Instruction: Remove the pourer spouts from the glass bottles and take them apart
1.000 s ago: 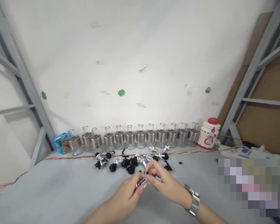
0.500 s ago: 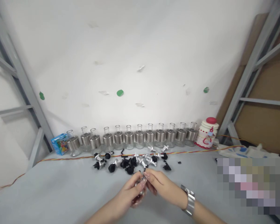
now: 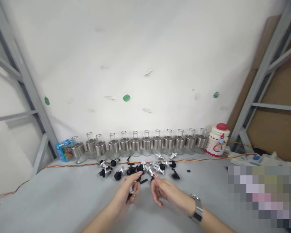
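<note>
My left hand [image 3: 127, 192] is closed around a pourer spout [image 3: 131, 189]; a bit of silver shows between the fingers, and the rest is mostly hidden. A little to the right, my right hand [image 3: 165, 191] has thumb and forefinger pinched on a small black piece [image 3: 152, 177], its lower fingers curled loosely. The hands are apart, just in front of a loose pile of silver and black pourer spouts [image 3: 118, 175]. A short black strip [image 3: 144, 181] lies on the grey table between the hands.
Glass bottles [image 3: 146, 142] with metal sleeves line the wall. A blue box [image 3: 64, 150] stands at their left, a white jar [image 3: 217, 142] with a red lid at their right. A red-yellow cord [image 3: 196, 159] crosses the table. A white power strip [image 3: 264, 160] lies far right.
My hands were together at the silver part and have moved apart. The left hand has shifted left with the spout. The right hand now reaches to the pile's near edge.
</note>
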Tool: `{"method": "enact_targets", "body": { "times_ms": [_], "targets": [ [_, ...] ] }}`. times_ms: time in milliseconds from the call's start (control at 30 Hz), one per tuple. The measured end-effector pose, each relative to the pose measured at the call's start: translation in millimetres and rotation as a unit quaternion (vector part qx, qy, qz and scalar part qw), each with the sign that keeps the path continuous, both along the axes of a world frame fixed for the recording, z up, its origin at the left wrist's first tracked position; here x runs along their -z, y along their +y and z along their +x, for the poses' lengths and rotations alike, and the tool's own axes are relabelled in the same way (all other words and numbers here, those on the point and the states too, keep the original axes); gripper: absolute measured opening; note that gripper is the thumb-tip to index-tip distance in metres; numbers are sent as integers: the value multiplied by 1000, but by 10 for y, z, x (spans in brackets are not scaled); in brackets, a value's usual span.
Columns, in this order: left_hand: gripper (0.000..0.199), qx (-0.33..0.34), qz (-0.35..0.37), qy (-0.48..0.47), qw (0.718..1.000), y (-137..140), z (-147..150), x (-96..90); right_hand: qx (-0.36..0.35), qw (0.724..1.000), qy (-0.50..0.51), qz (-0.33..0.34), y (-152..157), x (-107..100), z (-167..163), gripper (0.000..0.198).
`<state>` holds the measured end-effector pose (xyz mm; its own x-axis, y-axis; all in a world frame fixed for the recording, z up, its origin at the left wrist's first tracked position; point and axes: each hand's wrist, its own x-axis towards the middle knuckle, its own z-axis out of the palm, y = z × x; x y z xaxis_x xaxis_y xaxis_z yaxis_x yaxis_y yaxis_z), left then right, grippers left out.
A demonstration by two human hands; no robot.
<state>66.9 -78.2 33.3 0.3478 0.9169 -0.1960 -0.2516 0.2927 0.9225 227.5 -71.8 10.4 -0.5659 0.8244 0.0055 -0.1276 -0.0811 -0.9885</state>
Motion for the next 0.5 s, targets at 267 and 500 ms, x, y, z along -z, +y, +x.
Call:
{"method": "enact_targets", "body": {
  "times_ms": [267, 500],
  "targets": [
    [42, -205, 181, 191, 943, 337, -421, -147, 20, 1000, -12, -3, 24, -1, 36, 60],
    [27, -290, 307, 647, 635, 680, -1029, -101, 59, 998, -30, 7, 98, 45, 53, 60]
  ]
}}
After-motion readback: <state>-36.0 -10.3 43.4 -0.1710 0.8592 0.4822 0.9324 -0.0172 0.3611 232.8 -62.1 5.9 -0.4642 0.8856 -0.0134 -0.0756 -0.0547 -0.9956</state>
